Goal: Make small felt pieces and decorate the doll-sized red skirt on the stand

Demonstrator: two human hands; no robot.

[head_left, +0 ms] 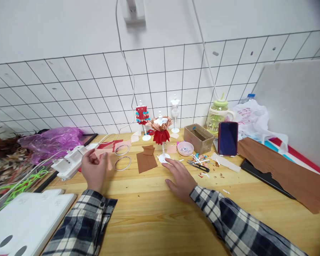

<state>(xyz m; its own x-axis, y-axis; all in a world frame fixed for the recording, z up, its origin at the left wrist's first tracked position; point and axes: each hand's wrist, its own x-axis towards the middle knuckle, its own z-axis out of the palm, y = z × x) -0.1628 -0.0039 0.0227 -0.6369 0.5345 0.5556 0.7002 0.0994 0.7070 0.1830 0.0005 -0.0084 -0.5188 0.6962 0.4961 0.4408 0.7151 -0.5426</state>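
My right hand point(180, 179) lies with its fingers stretched out, the tips at the white round base of a small mannequin stand point(164, 157). That mannequin wears a red pleated skirt point(161, 137) and a ruffled peach-brown paper collar point(161, 123). Over at the left, my left hand point(94, 170) is loosely curled, thumb apart from the fingers, above peach paper point(109, 161). Nothing held shows in it. Two metal rings point(123, 163) lie just right of this hand. Brown paper pieces point(146, 163) rest between my hands.
Behind stand a red-dressed mannequin point(142, 115) and a bare white one point(175, 110). Right of them are a pink bowl point(185, 153), a cardboard box point(205, 143), black scissors point(198, 166), paper scraps, a phone point(228, 138) and a green-lidded bottle point(217, 115). A white power strip point(69, 161) sits left.
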